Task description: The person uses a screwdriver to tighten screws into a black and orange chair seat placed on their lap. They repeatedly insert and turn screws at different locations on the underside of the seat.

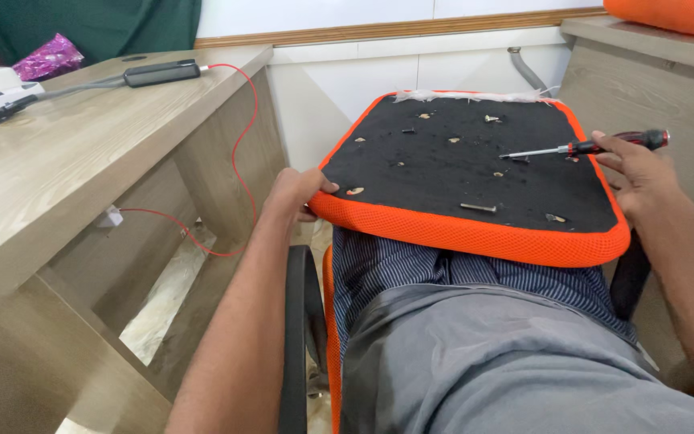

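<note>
Left hand (295, 193) fingers curled around seat cushion (475, 173) edge on lap, right hand (632, 173) fingers pinching screwdriver (588, 147) above it, loose bolt (478, 207) likely rolling off if tilted

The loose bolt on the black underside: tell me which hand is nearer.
Right. The right hand rests on the cushion's right edge beside the bolt; the left hand grips the far left edge.

Bright, even daylight fills the frame, strongest on the white wall (347, 88) at upper centre. Shadows are soft, darkest under the desk (58, 185) at lower left. Edges bend slightly; focus is sharp.
</note>
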